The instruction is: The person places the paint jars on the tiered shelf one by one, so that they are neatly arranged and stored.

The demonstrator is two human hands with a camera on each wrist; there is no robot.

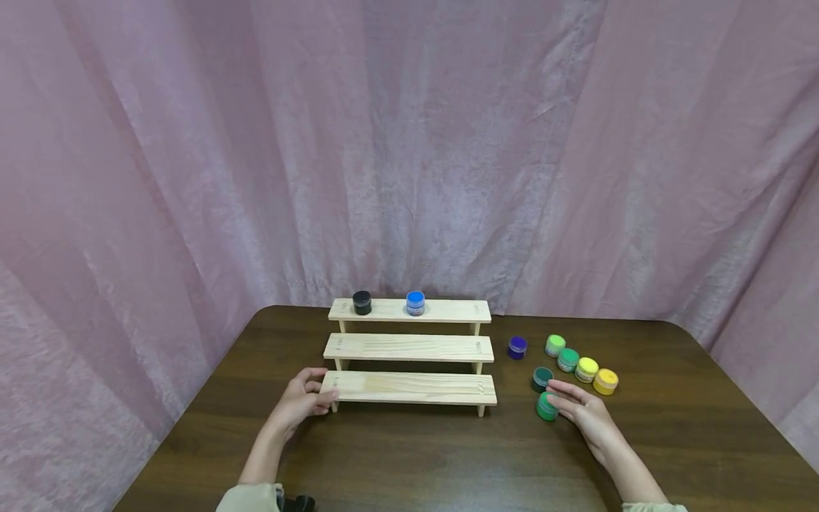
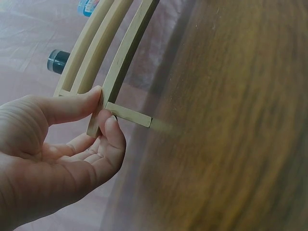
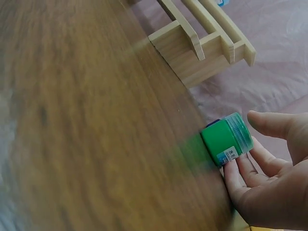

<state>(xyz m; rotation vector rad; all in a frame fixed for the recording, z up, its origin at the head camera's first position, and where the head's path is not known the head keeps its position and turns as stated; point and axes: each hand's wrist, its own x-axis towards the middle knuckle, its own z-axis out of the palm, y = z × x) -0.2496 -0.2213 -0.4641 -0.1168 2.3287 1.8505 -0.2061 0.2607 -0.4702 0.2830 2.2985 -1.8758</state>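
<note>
A three-tier wooden display rack (image 1: 409, 387) stands on the table. At its left end my left hand (image 1: 301, 402) pinches the lowest board, thumb on top and a curled finger beneath, as the left wrist view shows. My right hand (image 1: 585, 419) is beside a green paint jar (image 3: 224, 142), which stands upright on the table. Its fingers touch the jar's side, while the thumb is slightly apart from the clear lid. Directly behind that jar is a dark green paint jar (image 1: 542, 378). On the top tier sit a black paint jar (image 1: 362, 304) and a blue paint jar (image 1: 415, 304).
Right of the rack stands a purple jar (image 1: 517, 348). Farther right, a slanting row holds a light green jar (image 1: 555, 346), a medium green jar (image 1: 568, 360), a yellow jar (image 1: 586, 370) and an orange-yellow jar (image 1: 606, 382). A pink curtain (image 1: 409, 142) hangs behind the brown table (image 1: 409, 462).
</note>
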